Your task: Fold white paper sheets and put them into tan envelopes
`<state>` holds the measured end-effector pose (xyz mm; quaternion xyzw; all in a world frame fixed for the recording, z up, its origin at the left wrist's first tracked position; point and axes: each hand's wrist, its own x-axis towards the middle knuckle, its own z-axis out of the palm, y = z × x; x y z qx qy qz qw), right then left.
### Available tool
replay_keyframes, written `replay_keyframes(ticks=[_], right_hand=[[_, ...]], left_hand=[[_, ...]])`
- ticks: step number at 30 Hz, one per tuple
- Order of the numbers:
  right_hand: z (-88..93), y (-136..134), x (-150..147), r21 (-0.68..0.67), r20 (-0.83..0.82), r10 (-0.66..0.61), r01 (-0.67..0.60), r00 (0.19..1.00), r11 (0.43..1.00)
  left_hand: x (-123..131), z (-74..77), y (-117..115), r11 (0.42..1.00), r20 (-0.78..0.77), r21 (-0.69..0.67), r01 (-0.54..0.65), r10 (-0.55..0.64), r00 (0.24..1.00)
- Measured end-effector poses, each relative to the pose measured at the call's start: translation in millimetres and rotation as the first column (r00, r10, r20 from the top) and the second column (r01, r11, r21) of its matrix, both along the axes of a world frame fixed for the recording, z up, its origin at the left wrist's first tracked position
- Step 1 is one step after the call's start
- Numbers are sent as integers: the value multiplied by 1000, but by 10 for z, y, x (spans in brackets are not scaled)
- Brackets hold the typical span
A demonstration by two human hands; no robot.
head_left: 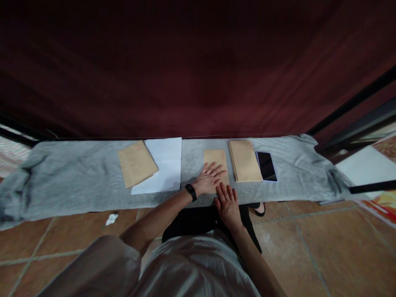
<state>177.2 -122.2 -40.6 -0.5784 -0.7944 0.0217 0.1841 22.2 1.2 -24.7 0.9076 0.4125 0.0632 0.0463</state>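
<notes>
A single brown envelope lies flat on the grey cloth, in front of me. My left hand, with a black band on its wrist, rests flat on it with fingers spread. At the envelope's lower right corner lies my right hand, its fingers stretched out and touching the near end. A stack of brown envelopes is just to the right. Farther left, more brown envelopes partly cover white paper.
A phone with a dark screen lies right of the stack. The grey cloth covers a long narrow surface against a dark red curtain. Crumpled white tissue lies on the tiled floor. A black bar is at the right.
</notes>
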Motion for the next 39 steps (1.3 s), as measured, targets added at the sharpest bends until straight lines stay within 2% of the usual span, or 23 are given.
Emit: replay_keyframes(ticks=[10, 15, 23, 30, 39], right_hand=[[-23, -14, 8, -7, 28, 1, -1, 1000, 1000], [-36, -23, 11, -3, 33, -2, 2, 999, 1000], [-26, -32, 37, -14, 44, 24, -24, 999, 1000], [-41, -35, 89, 10, 24, 40, -40, 999, 999], [-30, -105, 267, 24, 46, 3, -5, 999, 1000]], left_hand=[[-72, 23, -193, 998, 28, 61, 16, -17, 999], [-152, 59, -405, 994, 1, 97, 47, -47, 999], [-320, 188, -708, 987, -69, 57, 149, -145, 987], [-460, 227, -774, 970, -50, 25, 243, -242, 969], [-570, 183, -818, 972, -26, -2, 234, -234, 972]])
